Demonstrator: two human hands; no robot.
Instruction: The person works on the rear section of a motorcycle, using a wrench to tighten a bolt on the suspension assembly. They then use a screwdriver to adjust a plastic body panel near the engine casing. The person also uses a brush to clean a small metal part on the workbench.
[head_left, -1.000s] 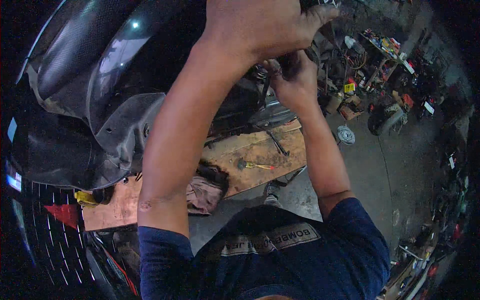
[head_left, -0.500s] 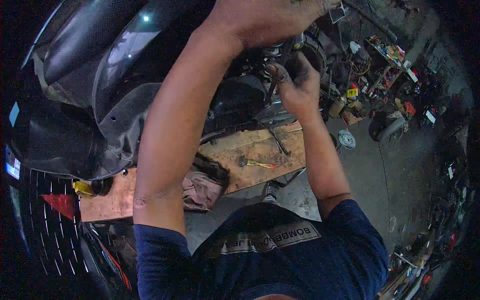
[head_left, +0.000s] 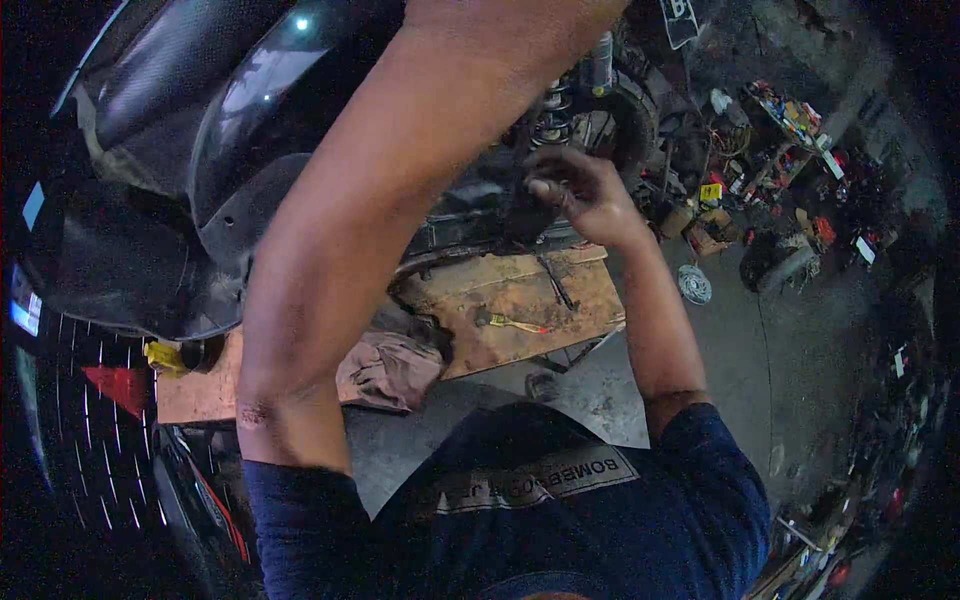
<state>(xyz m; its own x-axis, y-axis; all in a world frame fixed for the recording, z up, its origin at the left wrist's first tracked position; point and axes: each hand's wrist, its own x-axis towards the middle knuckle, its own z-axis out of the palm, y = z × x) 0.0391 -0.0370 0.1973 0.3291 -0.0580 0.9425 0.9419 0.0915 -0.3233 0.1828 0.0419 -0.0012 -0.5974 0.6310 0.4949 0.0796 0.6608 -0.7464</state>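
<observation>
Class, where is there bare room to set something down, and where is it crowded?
Bare: the wooden board between the paintbrush and crumpled cloth; the grey floor right of the right forearm, below the upper-right clutter. Crowded: that clutter, and around the right hand, near the spring.
</observation>
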